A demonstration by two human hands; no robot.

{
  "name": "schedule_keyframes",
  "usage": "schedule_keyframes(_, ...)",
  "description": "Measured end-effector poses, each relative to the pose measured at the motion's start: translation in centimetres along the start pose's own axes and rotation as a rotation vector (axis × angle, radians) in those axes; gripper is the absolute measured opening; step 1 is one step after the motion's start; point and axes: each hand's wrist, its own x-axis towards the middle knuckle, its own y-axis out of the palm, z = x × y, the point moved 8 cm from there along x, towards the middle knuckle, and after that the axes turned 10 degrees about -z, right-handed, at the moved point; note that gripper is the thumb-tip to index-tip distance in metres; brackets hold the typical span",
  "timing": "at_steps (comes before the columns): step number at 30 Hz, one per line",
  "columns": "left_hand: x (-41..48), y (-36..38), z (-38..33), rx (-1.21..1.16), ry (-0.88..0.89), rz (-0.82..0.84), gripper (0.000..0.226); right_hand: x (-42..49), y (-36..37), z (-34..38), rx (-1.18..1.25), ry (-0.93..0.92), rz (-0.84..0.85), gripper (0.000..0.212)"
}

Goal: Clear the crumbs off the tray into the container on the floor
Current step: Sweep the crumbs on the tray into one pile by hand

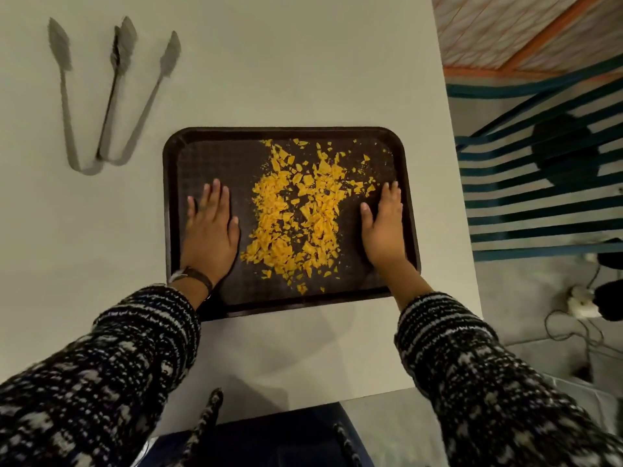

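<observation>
"While both hands lay on the tray (209,153), which step was in hand?"

"The very start, I'd judge. All the crumbs (296,217) were heaped on the tray, middle to right, and it sat flat on the counter (269,62) near the right edge."

"And the hands themselves?"

"The left hand (210,230) lay flat on the bare left part, fingers straight and a little spread. The right hand (384,230) lay flat by the right rim, fingers together, just beside the crumbs. Neither gripped anything."

"The container?"

"I couldn't pick it out for certain. The floor (539,291) showed to the right, with a striped rug (539,197) and a dark round shape on it — perhaps that."

"So the next move?"

"Probably taking the tray by its rims and keeping it level so nothing spilled on the counter — then carrying it past the right edge and tilting it low over the container. The tongs (113,85) at the upper left looked beside the point."
</observation>
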Motion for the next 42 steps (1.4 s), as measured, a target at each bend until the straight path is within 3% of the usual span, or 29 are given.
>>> schedule_keyframes(4,0.1,0.1,-0.1,0.011,0.001,0.006,0.058,0.5,1.6,2.1,-0.056,-0.048,-0.024,0.064)
schedule_keyframes(9,0.0,0.0,0.0,0.030,-0.008,0.027,0.059,-2.5,2.4,6.4,0.273,-0.256,0.130,0.057)
schedule_keyframes(13,0.0,-0.2,-0.1,0.024,-0.013,0.029,0.061,0.7,0.3,3.1,0.240,-0.065,-0.054,0.056)
schedule_keyframes(15,0.1,-0.2,-0.1,0.018,-0.016,0.032,0.060,2.7,0.3,1.7,0.156,-0.011,-0.067,0.060)
schedule_keyframes(20,0.1,-0.1,-0.1,0.012,-0.021,0.037,0.062,1.8,2.5,4.5,0.002,-0.150,0.007,0.066)
schedule_keyframes(22,0.1,-0.2,-0.1,0.014,-0.023,0.037,0.062,-0.4,3.2,6.6,0.121,-0.218,0.088,0.061)
schedule_keyframes(24,0.2,-0.2,-0.1,0.014,-0.023,0.037,0.062,-1.7,3.3,7.0,0.291,-0.161,0.162,0.057)
schedule_keyframes(26,0.2,-0.3,-0.1,0.011,-0.024,0.036,0.061,-0.9,2.4,5.9,0.346,-0.097,0.080,0.055)
schedule_keyframes(29,0.2,-0.2,-0.1,0.005,-0.026,0.040,0.061,2.5,1.1,3.4,0.212,-0.032,-0.093,0.061)
schedule_keyframes(34,0.1,-0.3,0.0,-0.027,-0.024,0.033,0.060,5.2,2.2,3.7,0.018,-0.044,-0.041,0.069)
schedule_keyframes(37,0.1,-0.3,-0.1,-0.018,-0.025,0.036,0.061,2.9,3.0,6.4,0.152,-0.184,0.070,0.062)
schedule_keyframes(39,0.1,-0.3,-0.1,-0.004,-0.027,0.041,0.062,1.5,2.8,6.7,0.274,-0.169,0.119,0.059)
schedule_keyframes(42,0.2,-0.3,-0.1,0.003,-0.029,0.039,0.062,3.2,1.3,5.1,0.272,-0.117,-0.061,0.057)
